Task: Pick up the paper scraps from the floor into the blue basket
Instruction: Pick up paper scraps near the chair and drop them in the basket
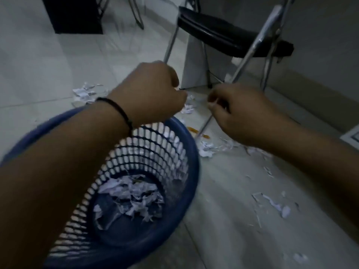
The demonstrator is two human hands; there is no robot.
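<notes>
Both our left hand (153, 94) and right hand (239, 113) curl, fingertips hidden so grip unclear, over paper scraps (187, 108) beyond the blue basket (186, 136); light bits could flutter away.

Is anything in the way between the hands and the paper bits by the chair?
Mostly no. The scraps lie on the floor between the left hand and right hand. Only a thin chair leg slants down beside the right hand; the blue basket sits open nearby.
</notes>
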